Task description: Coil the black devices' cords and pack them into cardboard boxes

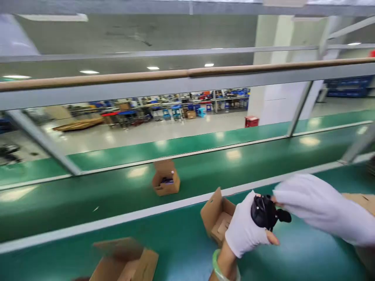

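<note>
Between both gloved hands (246, 230) (322, 207), a half-hidden black part (265, 212) sits above blurred boxes (218, 216).

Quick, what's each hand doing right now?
Left hand: white glove, closed on a small black rounded device.
Right hand: white glove, blurred, fingertips at the device; grip cannot be told.

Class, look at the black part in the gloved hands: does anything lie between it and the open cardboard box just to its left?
Nothing visible does: the small black part sits beside the open cardboard box.
</note>
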`<action>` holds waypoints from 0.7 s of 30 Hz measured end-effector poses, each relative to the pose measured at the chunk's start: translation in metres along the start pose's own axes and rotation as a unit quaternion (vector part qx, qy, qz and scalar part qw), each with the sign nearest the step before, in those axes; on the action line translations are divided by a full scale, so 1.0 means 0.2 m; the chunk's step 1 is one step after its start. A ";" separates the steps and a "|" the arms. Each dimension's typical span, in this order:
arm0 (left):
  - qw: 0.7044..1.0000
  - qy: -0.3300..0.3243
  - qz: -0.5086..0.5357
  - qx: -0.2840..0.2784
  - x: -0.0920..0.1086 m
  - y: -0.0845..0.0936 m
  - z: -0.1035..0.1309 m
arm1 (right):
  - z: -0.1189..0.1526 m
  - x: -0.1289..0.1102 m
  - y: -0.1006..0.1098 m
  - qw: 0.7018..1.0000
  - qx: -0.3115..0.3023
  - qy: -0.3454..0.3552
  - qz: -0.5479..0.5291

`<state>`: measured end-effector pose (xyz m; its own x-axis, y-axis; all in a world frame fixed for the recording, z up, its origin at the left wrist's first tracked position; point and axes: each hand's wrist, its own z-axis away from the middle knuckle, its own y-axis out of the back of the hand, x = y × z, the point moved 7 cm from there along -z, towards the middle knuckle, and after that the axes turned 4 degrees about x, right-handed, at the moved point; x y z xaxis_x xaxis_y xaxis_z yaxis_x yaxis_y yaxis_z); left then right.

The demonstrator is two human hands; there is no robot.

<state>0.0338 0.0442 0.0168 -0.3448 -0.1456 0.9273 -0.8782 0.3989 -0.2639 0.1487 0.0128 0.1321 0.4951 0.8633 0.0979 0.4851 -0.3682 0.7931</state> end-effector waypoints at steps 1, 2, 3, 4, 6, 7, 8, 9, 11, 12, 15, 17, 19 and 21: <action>0.999 0.004 -0.007 -0.032 0.00 -0.03 0.01 | -0.03 0.03 -0.04 0.999 -0.031 0.001 -0.036; 0.998 0.002 -0.012 -0.057 0.01 -0.05 0.03 | -0.05 0.05 -0.07 0.995 -0.040 0.008 -0.096; 0.997 0.001 -0.014 -0.074 0.02 -0.06 0.05 | -0.06 0.09 -0.12 0.986 -0.046 -0.002 -0.161; 0.997 0.006 -0.011 -0.082 0.02 -0.06 0.06 | -0.06 0.14 -0.16 0.975 -0.044 -0.017 -0.217; 0.996 0.014 0.024 -0.081 0.02 -0.04 0.08 | -0.02 0.21 -0.26 0.954 -0.047 -0.055 -0.291; 0.996 0.014 0.048 -0.070 0.03 -0.02 0.08 | 0.02 0.23 -0.31 0.948 -0.055 -0.072 -0.305; 0.996 0.013 0.068 -0.054 0.03 0.00 0.08 | 0.05 0.24 -0.35 0.946 -0.065 -0.086 -0.306; 0.996 0.011 0.081 -0.038 0.03 0.03 0.08 | 0.09 0.25 -0.38 0.947 -0.073 -0.095 -0.298; 0.997 0.016 0.070 -0.022 0.04 0.07 0.07 | 0.13 0.26 -0.40 0.956 -0.065 -0.115 -0.261; 0.997 0.025 0.058 -0.034 0.04 0.07 0.06 | 0.13 0.28 -0.39 0.961 -0.049 -0.128 -0.239; 0.987 0.071 0.041 -0.140 0.03 -0.02 0.08 | 0.08 0.33 -0.36 0.964 -0.001 -0.172 -0.205; 0.976 0.087 0.033 -0.195 0.01 -0.09 0.10 | 0.02 0.34 -0.39 0.957 -0.006 -0.177 -0.231; 0.979 0.073 0.029 -0.188 0.01 -0.12 0.11 | 0.00 0.34 -0.46 0.952 -0.039 -0.163 -0.255; 0.991 0.043 0.045 -0.119 0.02 -0.07 0.11 | 0.03 0.34 -0.51 0.952 -0.067 -0.156 -0.255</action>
<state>0.0377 0.0182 0.0179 -0.3795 -0.0274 0.9248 -0.7389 0.6105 -0.2851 0.1376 0.1067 0.0548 0.4203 0.7650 -0.4880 0.6337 0.1374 0.7612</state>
